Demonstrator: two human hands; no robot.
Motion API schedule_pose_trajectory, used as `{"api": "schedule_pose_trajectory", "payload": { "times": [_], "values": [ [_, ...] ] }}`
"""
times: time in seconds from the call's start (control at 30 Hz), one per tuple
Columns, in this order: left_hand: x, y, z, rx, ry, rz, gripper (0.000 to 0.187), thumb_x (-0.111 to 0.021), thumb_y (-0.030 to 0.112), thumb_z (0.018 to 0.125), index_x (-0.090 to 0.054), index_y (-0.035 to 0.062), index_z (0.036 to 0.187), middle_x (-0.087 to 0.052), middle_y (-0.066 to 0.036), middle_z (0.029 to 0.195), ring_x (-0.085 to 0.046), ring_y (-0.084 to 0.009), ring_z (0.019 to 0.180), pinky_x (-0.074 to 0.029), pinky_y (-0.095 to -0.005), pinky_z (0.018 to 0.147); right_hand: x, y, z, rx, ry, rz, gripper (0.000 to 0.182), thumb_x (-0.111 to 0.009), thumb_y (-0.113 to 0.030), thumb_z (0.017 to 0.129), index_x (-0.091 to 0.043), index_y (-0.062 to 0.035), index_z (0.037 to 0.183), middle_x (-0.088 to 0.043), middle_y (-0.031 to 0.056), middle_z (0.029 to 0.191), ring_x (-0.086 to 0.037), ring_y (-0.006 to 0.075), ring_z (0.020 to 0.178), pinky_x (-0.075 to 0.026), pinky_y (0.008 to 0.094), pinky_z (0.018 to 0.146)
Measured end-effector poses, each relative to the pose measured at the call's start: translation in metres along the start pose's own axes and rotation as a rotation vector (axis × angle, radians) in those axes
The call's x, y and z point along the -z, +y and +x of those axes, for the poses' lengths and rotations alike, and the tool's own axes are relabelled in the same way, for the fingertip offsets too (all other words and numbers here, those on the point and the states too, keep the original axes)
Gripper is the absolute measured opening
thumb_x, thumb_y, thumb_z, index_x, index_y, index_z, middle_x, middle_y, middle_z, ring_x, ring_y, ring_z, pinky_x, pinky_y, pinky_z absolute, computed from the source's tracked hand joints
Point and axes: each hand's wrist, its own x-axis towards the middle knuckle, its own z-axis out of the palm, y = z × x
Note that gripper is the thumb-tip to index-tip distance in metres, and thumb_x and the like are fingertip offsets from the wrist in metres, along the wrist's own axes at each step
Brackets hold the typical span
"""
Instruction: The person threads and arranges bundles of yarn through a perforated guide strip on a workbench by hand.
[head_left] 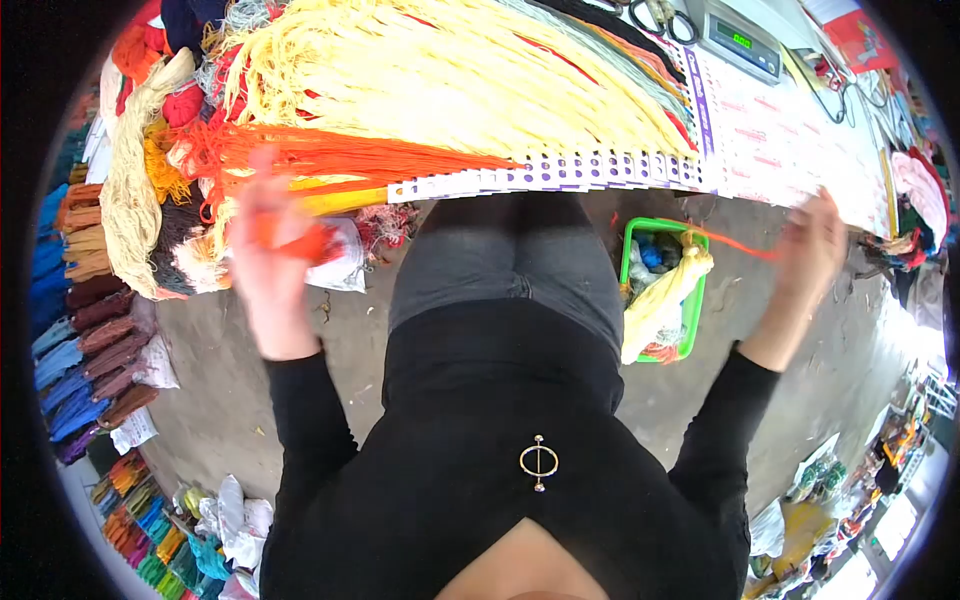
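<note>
My left hand, smeared by motion, is at the table's left front edge with bright orange yarn bunched in its fingers. Out to the right, my right hand is closed at the end of an orange strand that stretches left above the green basket. Orange yarn hanks lie on the table beyond my left hand. Their right ends meet a row of white cards with purple dots. A wide layer of pale yellow yarn spreads behind them.
A digital scale and scissors stand at the back right beside printed sheets. On the floor, a green basket holds yarn. Coloured hanks line the left side. Bags and yarn lie at lower right.
</note>
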Motion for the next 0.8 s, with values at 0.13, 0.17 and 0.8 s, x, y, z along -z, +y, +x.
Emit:
{"api": "schedule_pose_trajectory", "payload": {
  "times": [0.13, 0.17, 0.8],
  "values": [
    [-0.053, -0.091, 0.017, 0.440, 0.017, 0.266, 0.048, -0.046, 0.034, 0.094, -0.043, 0.0040, 0.131, -0.050, -0.015, 0.127, -0.062, -0.0226, 0.090, -0.050, -0.0266, 0.066, -0.111, 0.036, -0.059, -0.169, -0.596, -0.265, 0.025, -0.058, -0.009, 0.087, -0.051, -0.0028, 0.110, -0.062, 0.0044, 0.077, -0.059, 0.0095, 0.067, -0.048, 0.0223, 0.064],
    [-0.057, -0.107, 0.020, 0.527, -0.046, 0.262, 0.049, -0.047, 0.035, 0.093, -0.043, 0.0051, 0.131, -0.048, -0.015, 0.129, -0.062, -0.0249, 0.093, -0.052, -0.0277, 0.067, -0.128, 0.048, -0.067, -0.183, -0.742, -0.268, 0.023, -0.057, -0.008, 0.086, -0.054, -0.0019, 0.108, -0.062, 0.0038, 0.075, -0.058, 0.0092, 0.064, -0.047, 0.0217, 0.062],
    [-0.064, -0.175, 0.066, 0.630, 0.005, 0.852, 0.014, -0.054, 0.016, 0.084, -0.062, 0.0049, 0.088, -0.065, -0.004, 0.078, -0.053, -0.0078, 0.047, -0.034, -0.0193, 0.040, -0.174, 0.092, -0.072, -0.158, -0.806, -0.591, 0.020, -0.061, -0.029, 0.080, -0.065, -0.0098, 0.087, -0.066, 0.0077, 0.073, -0.064, 0.0238, 0.070, -0.048, 0.0345, 0.063]
  ]
}}
